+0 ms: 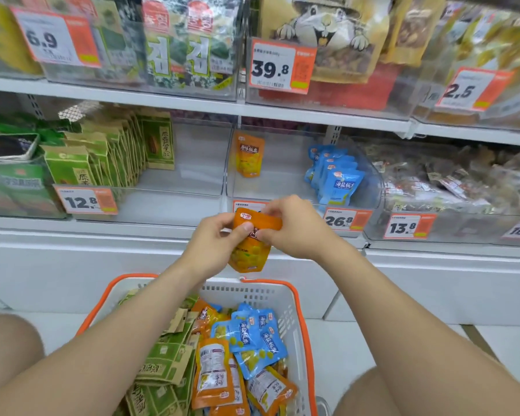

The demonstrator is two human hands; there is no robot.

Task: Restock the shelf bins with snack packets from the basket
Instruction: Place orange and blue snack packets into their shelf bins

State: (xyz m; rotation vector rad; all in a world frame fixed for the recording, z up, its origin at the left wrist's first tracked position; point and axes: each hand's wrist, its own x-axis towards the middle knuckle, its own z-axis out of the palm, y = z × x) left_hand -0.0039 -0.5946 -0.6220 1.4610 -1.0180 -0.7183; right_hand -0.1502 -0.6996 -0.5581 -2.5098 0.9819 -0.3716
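An orange snack packet (pixel 250 250) hangs upright in front of the lower shelf, pinched at its top by my left hand (pixel 215 244) and my right hand (pixel 294 228). Behind it stands a clear shelf bin (pixel 279 181) with one orange packet (pixel 249 154) leaning at its back left and a row of blue packets (pixel 333 175) at its right. Below my arms sits the white basket with an orange rim (pixel 294 310), holding several green, orange and blue packets (pixel 252 334).
A bin of green packets (pixel 108 154) stands to the left, and a bin of small wrapped snacks (pixel 463 178) to the right. Price tags (pixel 347 220) hang on the bin fronts. An upper shelf (pixel 192 100) carries seaweed and nut bags. My knees flank the basket.
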